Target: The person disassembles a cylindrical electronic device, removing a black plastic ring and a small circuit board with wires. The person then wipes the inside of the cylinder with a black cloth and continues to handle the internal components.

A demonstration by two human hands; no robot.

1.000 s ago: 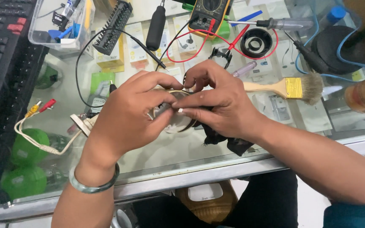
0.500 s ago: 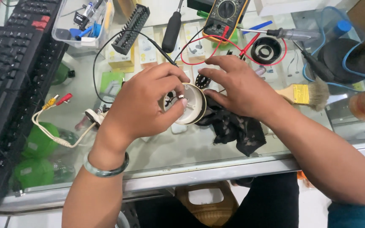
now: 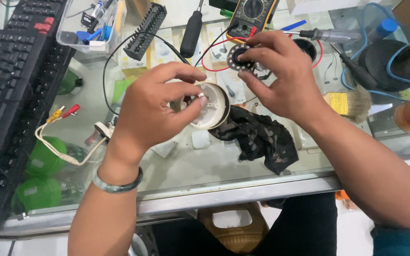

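We look down at a glass counter with both of our bare hands raised over it. Our left hand grips a round white housing, thumb and fingers wrapped around its rim, open face turned toward us. Our right hand pinches a small dark ring-shaped circuit board studded with pale dots, holding it just above and to the right of the housing.

A second ago both hands were pressed together around one object; half a second ago the white housing showed between them. Now the hands have drawn apart and the ring board is clear of the housing. We judge that the board has been lifted out, so the unit is coming apart.

Just below and right of the housing lies a crumpled black cloth. Above the housing sit a yellow multimeter with red and black leads, and a black-handled screwdriver. Well to the right of the housing rests a paintbrush. Far left of it stands a black keyboard, with a white cable ending in coloured plugs near it.
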